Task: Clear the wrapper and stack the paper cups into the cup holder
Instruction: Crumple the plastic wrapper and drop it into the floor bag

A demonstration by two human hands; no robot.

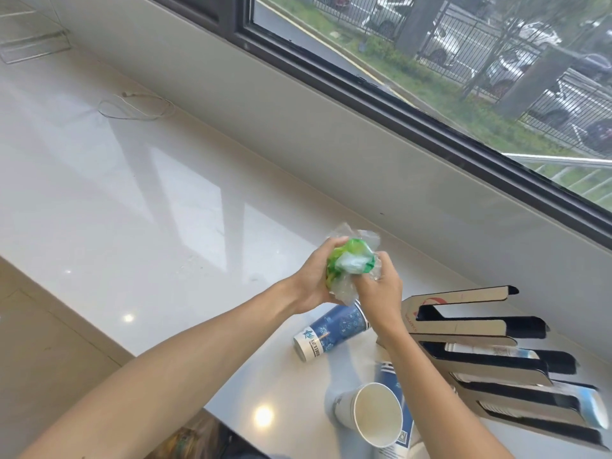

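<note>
A crumpled clear and green plastic wrapper [351,263] is bunched between my left hand [313,279] and my right hand [381,288], held above the white counter. Under my hands a blue and white paper cup [331,332] lies on its side. Closer to me, a white cup [371,414] lies with its open mouth toward the camera, and another blue cup [395,392] sits partly hidden behind it and my right forearm. The cup holder [490,359], a slotted rack with dark channels, lies to the right with cups inside its slots.
The white counter [149,200] runs along a window sill wall [331,127]. A thin white cable [135,107] lies coiled at the far left. The counter's front edge [99,326] drops off at lower left.
</note>
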